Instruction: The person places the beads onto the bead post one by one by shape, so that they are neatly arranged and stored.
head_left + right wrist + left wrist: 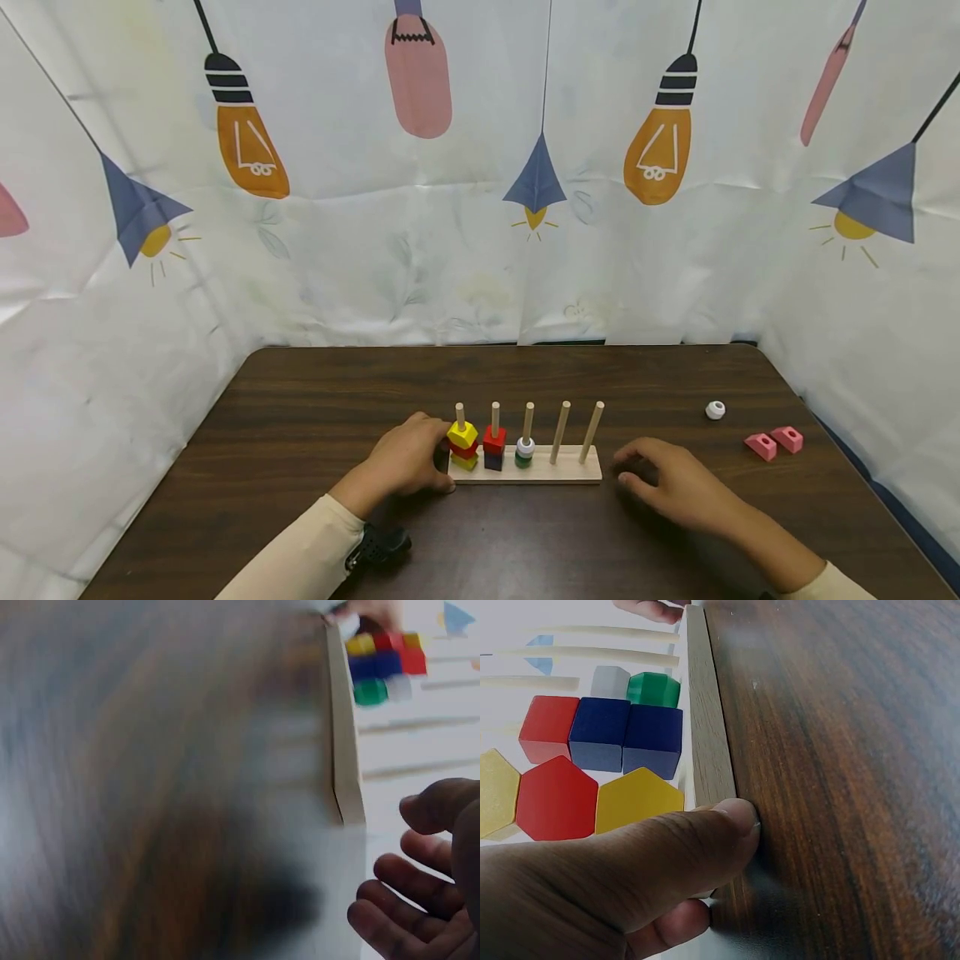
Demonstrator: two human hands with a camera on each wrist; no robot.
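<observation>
A wooden peg board [562, 473] with upright pegs lies on the table. My left hand [408, 454] holds its left end, the thumb [705, 836] on the front edge and a finger curled round the end. Yellow and red hexagonal blocks [559, 799] are stacked on the leftmost peg. The second peg carries a red block [494, 437] over dark blue ones [600, 731]. On the third, a white bead [525, 447] sits above a green one [654, 690]. Just off the board's right end, my right hand [678, 483] has relaxed fingers with nothing between them.
To the right lie a white bead [715, 410] and two pink slanted blocks [761, 447] on the dark brown table [315, 400]. Patterned white curtains [337, 267] hang behind the table and at its sides.
</observation>
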